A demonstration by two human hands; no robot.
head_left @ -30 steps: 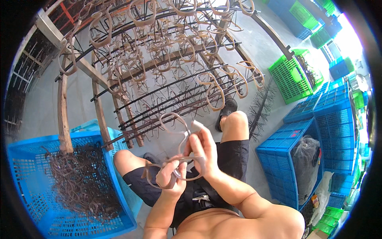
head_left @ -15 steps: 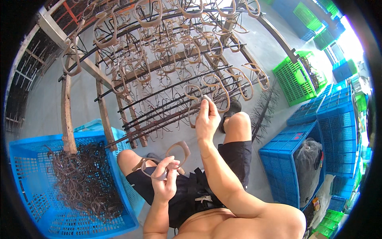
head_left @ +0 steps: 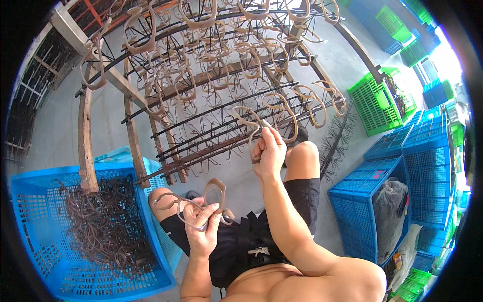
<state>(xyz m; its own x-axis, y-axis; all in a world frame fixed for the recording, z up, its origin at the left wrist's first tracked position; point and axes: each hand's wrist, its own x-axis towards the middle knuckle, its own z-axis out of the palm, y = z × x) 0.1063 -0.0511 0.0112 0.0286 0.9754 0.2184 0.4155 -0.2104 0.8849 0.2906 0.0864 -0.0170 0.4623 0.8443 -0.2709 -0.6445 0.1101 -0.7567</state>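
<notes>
Brownish-beige eyeglass frames (head_left: 215, 190) are gripped by my left hand (head_left: 202, 234), with its fingers closed round them in front of my lap. I cannot tell whether there is one frame or two. My right hand (head_left: 271, 153) is higher and farther out, at the near rods of a rack. Its thumb and fingers pinch another eyeglass frame (head_left: 243, 121), whose lower lens ring hangs beside the fingers. Whether this one touches a hook is unclear. The rack (head_left: 86, 146) has wooden posts and dark rods with thin wire hooks, and many similar frames hang from it.
At the left, a blue plastic basket (head_left: 45, 176) holds a heap of brown frames. A dark bristled rod (head_left: 336, 141) lies on the floor right of the rack. Beyond it stand a green crate (head_left: 370, 103) and blue crates (head_left: 352, 201), one holding a grey plastic bag (head_left: 390, 216).
My right hand has come slightly right and down, and the frame it pinches has tilted. My left hand has shifted a little left, turning its frames. The whole view has shifted slightly.
</notes>
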